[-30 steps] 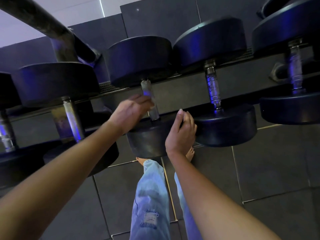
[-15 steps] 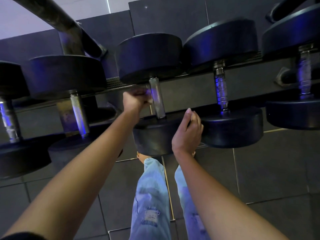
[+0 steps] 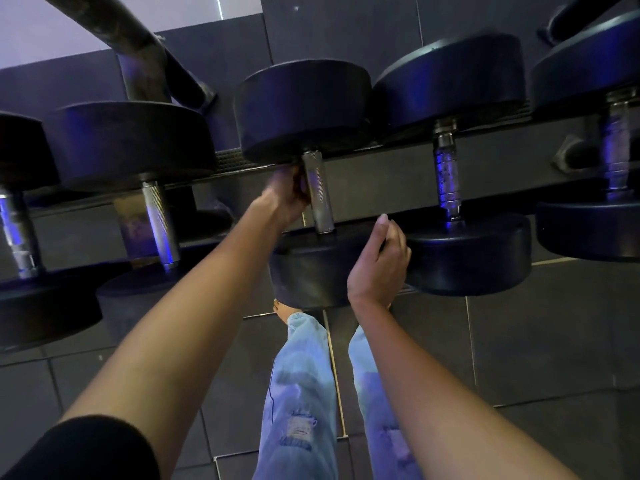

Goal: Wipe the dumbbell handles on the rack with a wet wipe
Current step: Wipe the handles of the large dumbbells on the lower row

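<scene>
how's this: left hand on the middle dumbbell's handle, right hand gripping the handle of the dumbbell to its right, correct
Not quite. In the head view the right hand is on no handle: it holds the edge of the middle dumbbell's near head. The left hand is on that dumbbell's handle, as you said.

dark rack, dumbbells resting across it

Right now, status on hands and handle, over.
Left hand curled round middle dumbbell handle, top end. Right hand gripping near weight head. Wet wipe not visible. Nothing blocking.
</scene>
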